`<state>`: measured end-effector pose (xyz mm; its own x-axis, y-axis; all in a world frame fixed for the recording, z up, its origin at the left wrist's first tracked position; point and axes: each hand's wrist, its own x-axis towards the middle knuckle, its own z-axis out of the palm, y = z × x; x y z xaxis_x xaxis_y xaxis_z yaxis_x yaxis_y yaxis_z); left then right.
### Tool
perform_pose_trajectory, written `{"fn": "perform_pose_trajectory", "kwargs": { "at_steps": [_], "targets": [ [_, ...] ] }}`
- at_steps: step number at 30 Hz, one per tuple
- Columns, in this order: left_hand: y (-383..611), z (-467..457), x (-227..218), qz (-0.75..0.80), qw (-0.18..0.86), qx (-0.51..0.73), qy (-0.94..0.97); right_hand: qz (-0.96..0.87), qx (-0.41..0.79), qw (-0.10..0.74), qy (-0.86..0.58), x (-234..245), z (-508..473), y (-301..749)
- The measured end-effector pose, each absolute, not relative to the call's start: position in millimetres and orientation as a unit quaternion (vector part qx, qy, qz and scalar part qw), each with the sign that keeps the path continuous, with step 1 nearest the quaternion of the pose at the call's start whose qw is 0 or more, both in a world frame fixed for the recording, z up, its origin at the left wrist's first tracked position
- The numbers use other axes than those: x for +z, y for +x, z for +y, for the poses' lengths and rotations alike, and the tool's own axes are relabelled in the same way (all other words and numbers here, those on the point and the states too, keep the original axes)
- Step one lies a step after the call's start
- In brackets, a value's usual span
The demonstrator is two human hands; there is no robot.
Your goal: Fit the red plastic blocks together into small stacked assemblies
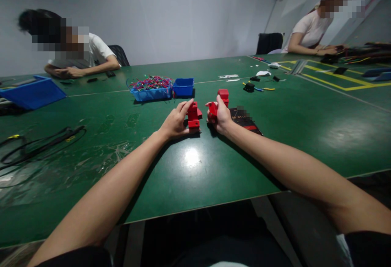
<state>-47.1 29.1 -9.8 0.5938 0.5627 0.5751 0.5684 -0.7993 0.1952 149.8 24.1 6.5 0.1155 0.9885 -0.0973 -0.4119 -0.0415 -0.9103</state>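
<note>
My left hand grips a red notched block, its thumb at the near end and fingertips at the far end. A small hole shows in the block's near end. Another bit of red sticks out on the block's right side. My right hand is closed around a red piece just to the right, with a short gap between the hands. More red shows beyond the right thumb; whether it is the same piece I cannot tell. Beside the right wrist lies a dark phone-like screen with a timer.
A blue bin of colourful wires stands beyond my hands, beside a small blue bin. Black cable and clear plastic film lie left. Yellow-handled pliers lie right. Two people sit across the green table.
</note>
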Motion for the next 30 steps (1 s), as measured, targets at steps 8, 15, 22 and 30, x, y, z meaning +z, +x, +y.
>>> {"fn": "perform_pose_trajectory", "kwargs": {
  "at_steps": [8, 15, 22, 30],
  "targets": [
    [-46.8, 29.0, -9.1, -0.315, 0.001, -0.320, -0.894, -0.324, 0.567, 0.617, -0.439, 7.3, 23.2, 146.5],
    [-46.5, 29.3, -9.1, -0.316, 0.005, -0.317, -0.894, -0.356, 0.567, 0.607, -0.429, 5.1, 22.9, 144.1],
    [-47.1, 28.4, -7.5, -0.318, -0.002, -0.314, -0.895, -0.408, 0.540, 0.608, -0.414, -2.8, 25.2, 143.6],
    [-46.4, 28.1, -6.9, -0.322, -0.008, -0.317, -0.892, -0.407, 0.552, 0.602, -0.408, -0.7, 20.8, 143.3]
  ]
}}
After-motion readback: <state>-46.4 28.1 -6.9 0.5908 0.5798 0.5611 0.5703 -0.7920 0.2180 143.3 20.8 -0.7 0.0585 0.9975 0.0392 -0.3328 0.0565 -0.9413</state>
